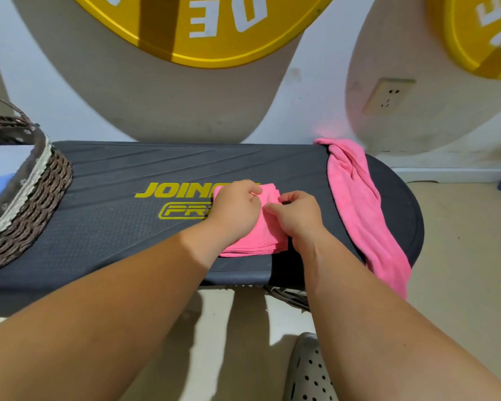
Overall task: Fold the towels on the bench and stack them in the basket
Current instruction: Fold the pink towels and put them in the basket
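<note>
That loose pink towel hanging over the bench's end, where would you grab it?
I'd grip the loose towel at its bunched far end on the bench, reaching down from above: that end lies on top, while the rest hangs over the near edge.

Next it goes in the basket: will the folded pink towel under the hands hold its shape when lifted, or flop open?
Probably floppy: the unfolded towel beside it drapes limply over the bench end. The folded pink towel looks like thin stacked layers, so likely light. Its layers may slip apart unless supported from below.
</note>
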